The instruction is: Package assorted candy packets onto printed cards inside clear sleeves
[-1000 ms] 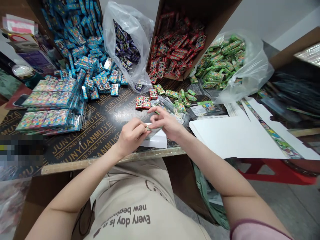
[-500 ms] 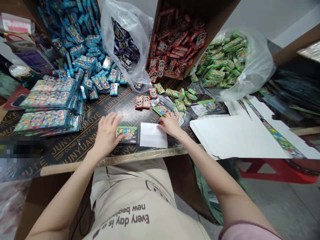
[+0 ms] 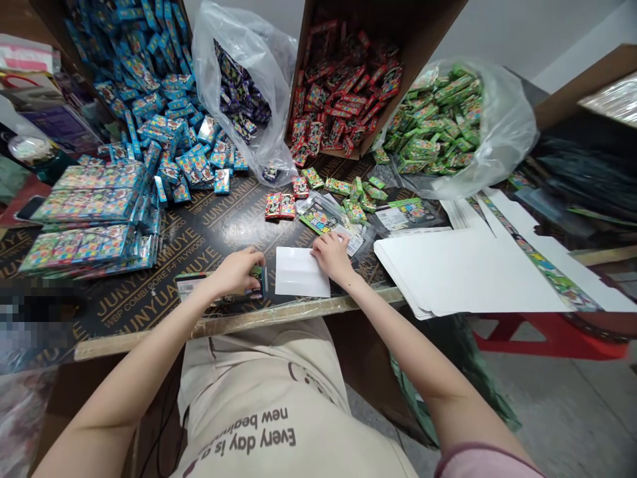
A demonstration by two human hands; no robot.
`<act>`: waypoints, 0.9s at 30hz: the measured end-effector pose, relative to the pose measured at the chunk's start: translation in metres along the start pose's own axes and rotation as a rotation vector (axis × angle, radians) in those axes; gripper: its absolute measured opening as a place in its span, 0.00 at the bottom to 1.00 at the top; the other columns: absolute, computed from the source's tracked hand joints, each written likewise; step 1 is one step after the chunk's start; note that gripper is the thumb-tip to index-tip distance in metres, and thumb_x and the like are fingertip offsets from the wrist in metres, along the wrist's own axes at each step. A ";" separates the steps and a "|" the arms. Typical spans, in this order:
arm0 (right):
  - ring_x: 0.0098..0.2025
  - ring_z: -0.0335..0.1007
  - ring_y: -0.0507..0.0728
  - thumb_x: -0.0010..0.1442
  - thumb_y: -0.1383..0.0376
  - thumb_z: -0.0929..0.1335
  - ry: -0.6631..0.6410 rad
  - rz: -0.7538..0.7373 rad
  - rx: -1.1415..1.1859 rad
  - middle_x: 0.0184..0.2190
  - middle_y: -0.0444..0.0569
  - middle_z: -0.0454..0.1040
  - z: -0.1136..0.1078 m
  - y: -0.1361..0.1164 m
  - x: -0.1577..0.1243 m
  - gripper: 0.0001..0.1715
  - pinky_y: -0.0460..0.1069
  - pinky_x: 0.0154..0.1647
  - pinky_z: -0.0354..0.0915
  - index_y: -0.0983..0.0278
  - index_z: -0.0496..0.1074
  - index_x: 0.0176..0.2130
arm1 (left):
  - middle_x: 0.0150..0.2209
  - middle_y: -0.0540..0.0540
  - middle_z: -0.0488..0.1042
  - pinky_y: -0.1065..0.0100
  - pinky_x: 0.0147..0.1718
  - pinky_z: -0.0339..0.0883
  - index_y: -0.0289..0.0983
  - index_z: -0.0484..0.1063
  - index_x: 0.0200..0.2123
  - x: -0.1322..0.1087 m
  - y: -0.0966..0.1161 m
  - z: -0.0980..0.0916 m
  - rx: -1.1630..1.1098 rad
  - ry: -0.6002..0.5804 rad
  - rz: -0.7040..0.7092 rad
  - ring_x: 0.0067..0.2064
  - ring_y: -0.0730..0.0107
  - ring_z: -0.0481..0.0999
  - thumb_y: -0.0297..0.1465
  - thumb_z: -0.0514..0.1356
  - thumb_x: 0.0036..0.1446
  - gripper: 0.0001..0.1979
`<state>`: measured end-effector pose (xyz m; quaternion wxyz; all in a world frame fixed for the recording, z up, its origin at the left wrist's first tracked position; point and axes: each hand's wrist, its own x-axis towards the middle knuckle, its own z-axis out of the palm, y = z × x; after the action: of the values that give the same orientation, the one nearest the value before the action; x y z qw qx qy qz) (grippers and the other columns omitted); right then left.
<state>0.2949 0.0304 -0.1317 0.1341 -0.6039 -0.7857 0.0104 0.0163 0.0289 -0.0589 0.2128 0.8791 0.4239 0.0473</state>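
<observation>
My left hand (image 3: pixel 237 271) rests curled on a flat green printed packet (image 3: pixel 257 280) lying near the table's front edge, fingers closed over it. A second flat pack (image 3: pixel 189 284) lies just left of it under my wrist. My right hand (image 3: pixel 331 255) presses its fingertips on the far right corner of a small white card (image 3: pixel 301 272) beside the packet. Just beyond that hand lie clear sleeves with printed cards (image 3: pixel 323 218).
Heaps of small boxes stand behind: blue (image 3: pixel 159 113), purple in a clear bag (image 3: pixel 239 79), red in a carton (image 3: pixel 343 93), green in a bag (image 3: pixel 438 119). Stacked packed sleeves (image 3: pixel 89 219) lie at left, large white sheets (image 3: pixel 462 269) at right.
My hands came apart from a pinch above the card. The left set the green packet down and slid it left; the right went to the card's far corner.
</observation>
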 end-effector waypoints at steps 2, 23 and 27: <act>0.46 0.61 0.63 0.64 0.70 0.60 0.010 -0.099 -0.088 0.39 0.58 0.74 0.004 -0.002 -0.005 0.12 0.57 0.48 0.50 0.66 0.72 0.36 | 0.31 0.49 0.74 0.67 0.32 0.63 0.39 0.74 0.35 -0.006 0.002 -0.016 -0.104 0.142 -0.044 0.33 0.65 0.73 0.29 0.65 0.46 0.10; 0.40 0.77 0.58 0.53 0.52 0.73 0.249 0.104 1.374 0.35 0.46 0.79 -0.078 -0.096 0.009 0.26 0.55 0.44 0.72 0.57 0.70 0.50 | 0.32 0.47 0.78 0.70 0.32 0.70 0.35 0.78 0.34 -0.010 0.035 -0.019 -0.888 0.640 -0.070 0.33 0.70 0.76 0.35 0.69 0.46 0.12; 0.37 0.78 0.57 0.52 0.54 0.74 0.256 0.121 1.367 0.34 0.45 0.80 -0.077 -0.101 0.009 0.26 0.54 0.40 0.74 0.57 0.72 0.49 | 0.31 0.46 0.80 0.68 0.34 0.71 0.36 0.80 0.32 -0.015 0.033 -0.024 -0.890 0.645 -0.055 0.34 0.68 0.77 0.36 0.67 0.50 0.09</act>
<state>0.2142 0.0006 -0.0378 0.5748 -0.4232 -0.5460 0.4387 0.0236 0.0073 -0.0218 0.4245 0.6338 0.4296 0.4832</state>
